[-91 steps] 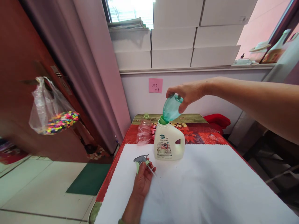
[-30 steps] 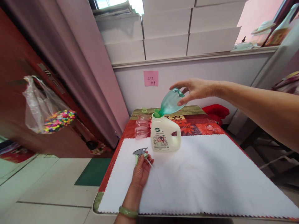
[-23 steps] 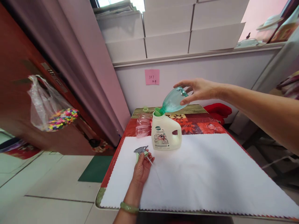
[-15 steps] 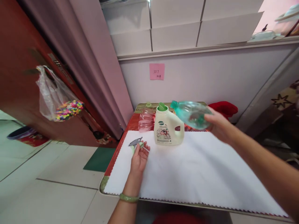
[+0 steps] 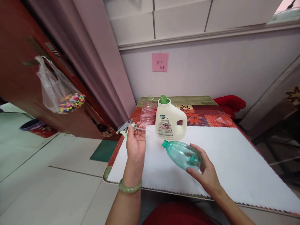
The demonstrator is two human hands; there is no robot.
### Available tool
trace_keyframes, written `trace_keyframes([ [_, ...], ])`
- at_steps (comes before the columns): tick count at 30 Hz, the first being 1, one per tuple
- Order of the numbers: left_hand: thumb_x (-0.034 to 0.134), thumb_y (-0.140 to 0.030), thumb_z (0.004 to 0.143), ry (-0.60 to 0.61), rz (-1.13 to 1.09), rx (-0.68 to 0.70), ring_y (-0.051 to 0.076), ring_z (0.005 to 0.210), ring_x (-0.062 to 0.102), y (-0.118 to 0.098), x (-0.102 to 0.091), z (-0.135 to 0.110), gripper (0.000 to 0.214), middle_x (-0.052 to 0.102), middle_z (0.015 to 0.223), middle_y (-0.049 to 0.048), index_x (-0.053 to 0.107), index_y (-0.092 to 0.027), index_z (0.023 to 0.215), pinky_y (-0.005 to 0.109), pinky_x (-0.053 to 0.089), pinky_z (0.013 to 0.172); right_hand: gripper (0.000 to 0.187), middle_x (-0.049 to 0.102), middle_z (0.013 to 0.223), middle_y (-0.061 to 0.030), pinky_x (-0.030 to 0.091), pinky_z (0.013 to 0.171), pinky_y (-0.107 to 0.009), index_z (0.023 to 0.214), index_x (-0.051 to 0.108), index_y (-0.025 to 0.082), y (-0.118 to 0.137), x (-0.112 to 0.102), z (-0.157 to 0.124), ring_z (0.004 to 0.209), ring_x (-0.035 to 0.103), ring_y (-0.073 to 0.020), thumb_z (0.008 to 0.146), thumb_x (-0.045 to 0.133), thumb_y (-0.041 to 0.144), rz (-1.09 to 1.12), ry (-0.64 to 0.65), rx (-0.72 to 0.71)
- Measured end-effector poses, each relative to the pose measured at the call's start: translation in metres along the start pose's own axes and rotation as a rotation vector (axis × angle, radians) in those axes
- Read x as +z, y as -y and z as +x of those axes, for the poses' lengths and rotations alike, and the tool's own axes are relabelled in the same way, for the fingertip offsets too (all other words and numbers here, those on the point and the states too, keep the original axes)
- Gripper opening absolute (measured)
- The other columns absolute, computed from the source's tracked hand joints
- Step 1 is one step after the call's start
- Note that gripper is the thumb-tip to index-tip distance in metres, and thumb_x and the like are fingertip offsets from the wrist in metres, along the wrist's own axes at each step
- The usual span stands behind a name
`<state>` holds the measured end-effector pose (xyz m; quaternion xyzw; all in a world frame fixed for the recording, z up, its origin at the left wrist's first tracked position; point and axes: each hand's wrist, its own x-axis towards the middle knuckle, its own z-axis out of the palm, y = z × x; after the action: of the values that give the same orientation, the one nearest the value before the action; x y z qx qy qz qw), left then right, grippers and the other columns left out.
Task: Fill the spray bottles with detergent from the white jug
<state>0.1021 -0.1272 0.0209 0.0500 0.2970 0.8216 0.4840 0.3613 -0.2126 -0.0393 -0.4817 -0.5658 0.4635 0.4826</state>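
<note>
My left hand (image 5: 136, 141) holds a grey and green spray trigger head (image 5: 125, 126) over the table's left side, its thin dip tube pointing right. In my right hand (image 5: 204, 170) is a clear green plastic bottle (image 5: 179, 153), tilted on its side with the open neck toward the left. Fingers and thumb wrap its base end. Just behind the bottle stands a cream detergent jug (image 5: 172, 120) with a green spout (image 5: 164, 99) and no cap on it. A clear pinkish bottle (image 5: 148, 114) lies behind and left of the jug.
A white cloth (image 5: 225, 156) covers most of the table. A small green cap (image 5: 151, 98) sits at the back left. A plastic bag of colourful pieces (image 5: 70, 101) hangs from the door handle. A pink note (image 5: 160, 62) is stuck to the wall.
My right hand has brought the green bottle down and toward me, from beside the jug's top to in front of it. My left hand has shifted slightly left and up with the spray head.
</note>
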Motion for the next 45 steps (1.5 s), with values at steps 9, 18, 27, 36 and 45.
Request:
trace_keyframes([
  [9,0.054,-0.027,0.099,-0.057,-0.001,0.005,0.011,0.078,0.070,0.001,0.013,-0.012,0.018,0.073,0.086,0.0062,0.063,-0.013,0.093,0.024,0.059,0.078,0.071,0.054,0.138,-0.0125,0.058,0.089,-0.044,0.139,0.049,0.031,-0.018,0.004,0.004,0.114,0.062,-0.0307,0.076,0.079,0.047,0.148,-0.027,-0.017],
  [18,0.075,-0.037,0.084,0.111,0.167,-0.086,0.016,0.077,0.070,0.046,0.010,-0.057,0.027,0.073,0.092,0.0056,0.067,-0.016,0.099,0.034,0.055,0.083,0.077,0.053,0.142,-0.0124,0.057,0.091,-0.042,0.141,0.047,0.032,-0.011,0.022,0.011,0.118,0.062,-0.0304,0.074,0.083,0.044,0.180,-0.035,-0.082],
  [27,0.081,-0.036,0.077,0.150,0.105,-0.226,0.017,0.089,0.069,0.046,0.011,-0.081,0.031,0.074,0.096,0.0042,0.070,-0.019,0.101,0.035,0.049,0.097,0.086,0.054,0.141,-0.0157,0.052,0.100,-0.058,0.146,0.043,0.027,-0.006,0.034,0.006,0.123,0.059,-0.0357,0.072,0.086,0.038,-0.238,-0.239,-0.437],
  [36,0.077,-0.037,0.080,0.097,0.108,-0.185,0.017,0.092,0.068,0.052,0.016,-0.095,0.027,0.074,0.099,0.0041,0.072,-0.020,0.101,0.034,0.049,0.094,0.092,0.043,0.150,-0.0075,0.055,0.099,-0.052,0.146,0.045,0.038,-0.006,0.030,0.008,0.127,0.053,-0.0323,0.069,0.086,0.011,-0.730,-0.374,-1.003],
  [45,0.073,-0.039,0.084,0.415,0.156,-0.180,0.019,0.099,0.067,0.049,0.006,-0.085,0.024,0.073,0.094,0.0031,0.070,-0.022,0.101,0.036,0.047,0.098,0.085,0.073,0.096,-0.0197,0.048,0.039,-0.022,0.123,0.062,0.011,0.037,0.039,0.006,0.063,0.068,-0.0201,0.086,0.036,0.082,0.642,0.168,0.630],
])
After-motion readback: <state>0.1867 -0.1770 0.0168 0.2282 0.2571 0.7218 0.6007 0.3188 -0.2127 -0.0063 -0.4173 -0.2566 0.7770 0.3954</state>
